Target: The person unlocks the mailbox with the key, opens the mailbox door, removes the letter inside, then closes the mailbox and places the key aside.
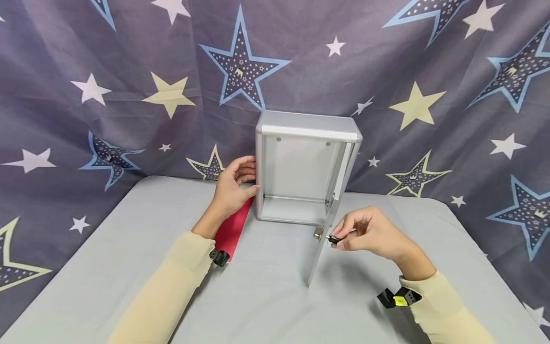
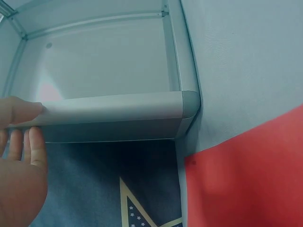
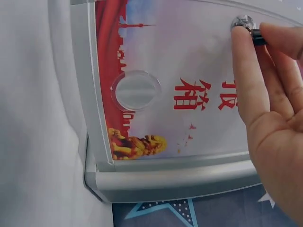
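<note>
A silver-framed metal box [image 1: 309, 125] stands upright with its door [image 1: 317, 263] swung outward on the right side. My left hand [image 1: 232, 186] holds the box's left side, thumb on the front rim and fingers against the outer wall. In the left wrist view that side rim [image 2: 118, 108] runs under the thumb. My right hand [image 1: 369, 231] pinches a black-headed key [image 1: 333, 239] at the outer face of the door. On the door's inner face a metal lock body [image 1: 318, 232] sticks out. The right wrist view shows the key at the round lock [image 3: 244, 21].
A flat red sheet [image 1: 232, 231] lies on the grey-covered table [image 1: 266, 296], left of the box. Behind hangs a star-patterned curtain [image 1: 301, 86]. Red characters and a round clear disc [image 3: 137, 90] are on the door's front.
</note>
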Demonstrator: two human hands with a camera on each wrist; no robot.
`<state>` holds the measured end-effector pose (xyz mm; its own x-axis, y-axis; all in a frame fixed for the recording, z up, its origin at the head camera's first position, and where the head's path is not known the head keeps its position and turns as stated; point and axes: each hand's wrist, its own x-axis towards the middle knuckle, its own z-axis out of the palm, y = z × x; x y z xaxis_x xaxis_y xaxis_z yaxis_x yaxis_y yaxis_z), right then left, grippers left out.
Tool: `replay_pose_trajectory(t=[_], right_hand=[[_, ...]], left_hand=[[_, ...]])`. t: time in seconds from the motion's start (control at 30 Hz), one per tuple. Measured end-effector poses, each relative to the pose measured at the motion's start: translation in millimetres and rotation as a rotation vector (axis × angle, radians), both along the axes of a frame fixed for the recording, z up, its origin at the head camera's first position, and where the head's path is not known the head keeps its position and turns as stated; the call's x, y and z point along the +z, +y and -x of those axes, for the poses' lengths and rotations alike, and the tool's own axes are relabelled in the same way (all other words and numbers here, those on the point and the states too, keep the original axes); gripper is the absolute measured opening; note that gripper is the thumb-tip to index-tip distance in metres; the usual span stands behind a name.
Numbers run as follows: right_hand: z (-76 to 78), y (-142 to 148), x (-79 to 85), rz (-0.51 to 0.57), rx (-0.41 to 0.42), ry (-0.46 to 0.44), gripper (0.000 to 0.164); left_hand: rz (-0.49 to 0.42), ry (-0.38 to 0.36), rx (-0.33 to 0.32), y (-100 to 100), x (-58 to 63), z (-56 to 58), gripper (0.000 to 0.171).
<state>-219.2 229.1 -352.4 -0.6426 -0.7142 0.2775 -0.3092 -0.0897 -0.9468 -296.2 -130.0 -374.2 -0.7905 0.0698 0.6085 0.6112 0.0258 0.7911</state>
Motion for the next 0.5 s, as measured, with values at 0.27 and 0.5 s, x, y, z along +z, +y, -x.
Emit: replay_pose_trajectory(t=[0.27, 0.5], right_hand=[[-3.0, -19.0, 3.0, -0.066, -0.074, 0.019, 0.010], [-4.5, -38.3, 5.7, -0.137, -0.201, 0.077, 0.009]], left_hand=[[0.009, -0.013, 0.008, 0.5, 0.1, -2.6, 0.069], [0.018, 0.010, 0.012, 0.3, -0.9, -0.8, 0.069]])
